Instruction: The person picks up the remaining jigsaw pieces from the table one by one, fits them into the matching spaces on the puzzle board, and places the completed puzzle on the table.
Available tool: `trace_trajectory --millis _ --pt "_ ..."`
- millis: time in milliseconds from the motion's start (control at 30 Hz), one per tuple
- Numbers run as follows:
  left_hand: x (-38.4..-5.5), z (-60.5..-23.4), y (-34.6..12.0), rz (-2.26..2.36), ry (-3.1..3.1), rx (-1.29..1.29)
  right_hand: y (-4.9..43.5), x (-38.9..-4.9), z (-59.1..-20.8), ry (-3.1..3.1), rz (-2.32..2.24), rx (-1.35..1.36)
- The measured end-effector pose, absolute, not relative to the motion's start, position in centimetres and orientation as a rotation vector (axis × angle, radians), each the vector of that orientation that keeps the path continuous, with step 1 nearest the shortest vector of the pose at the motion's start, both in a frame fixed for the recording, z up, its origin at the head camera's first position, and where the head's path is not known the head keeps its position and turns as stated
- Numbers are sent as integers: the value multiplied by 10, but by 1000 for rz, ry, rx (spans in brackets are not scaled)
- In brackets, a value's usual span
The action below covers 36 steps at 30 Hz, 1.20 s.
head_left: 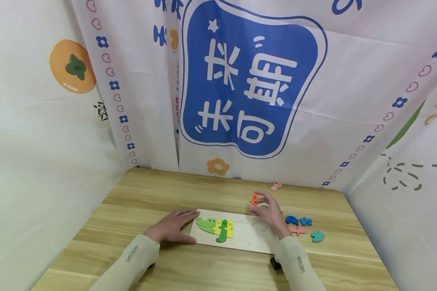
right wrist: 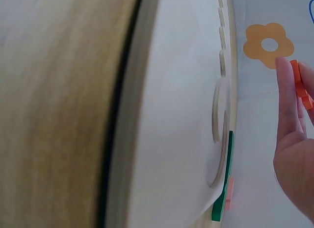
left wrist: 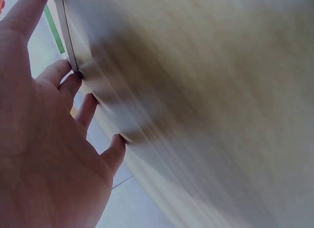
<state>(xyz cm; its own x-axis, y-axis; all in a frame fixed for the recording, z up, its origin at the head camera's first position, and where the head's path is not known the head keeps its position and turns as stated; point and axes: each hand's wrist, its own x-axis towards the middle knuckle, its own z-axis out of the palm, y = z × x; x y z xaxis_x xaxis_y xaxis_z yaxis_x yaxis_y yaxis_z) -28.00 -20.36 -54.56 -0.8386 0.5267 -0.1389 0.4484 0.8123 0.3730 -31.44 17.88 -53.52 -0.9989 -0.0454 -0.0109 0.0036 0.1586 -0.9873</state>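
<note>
A pale wooden puzzle board (head_left: 246, 233) lies on the table, its left part filled with a green crocodile head (head_left: 206, 224) and yellow and green body pieces (head_left: 223, 229). Bare outlined recess shows on the right part. My left hand (head_left: 172, 227) rests at the board's left end with fingers spread, thumb by the near corner; in the left wrist view its fingertips touch the board's edge and the tabletop. Above the board's far edge, my right hand (head_left: 270, 211) pinches an orange puzzle piece (head_left: 254, 199) between thumb and fingers, raised off the table.
Right of the board lie loose pieces: a dark blue one (head_left: 291, 220), a smaller blue one (head_left: 306, 221), a pink one (head_left: 297, 230) and a teal one (head_left: 317, 236). Another pink piece (head_left: 276, 186) lies near the back edge. Printed cloth (head_left: 153, 133) hangs behind the wooden table (head_left: 160, 190).
</note>
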Motion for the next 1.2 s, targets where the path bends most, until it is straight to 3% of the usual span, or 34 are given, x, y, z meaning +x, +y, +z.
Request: trace_trajectory --millis 1200 --pt "-282 -544 -202 458 2756 733 160 -297 -539 2424 -1740 -193"
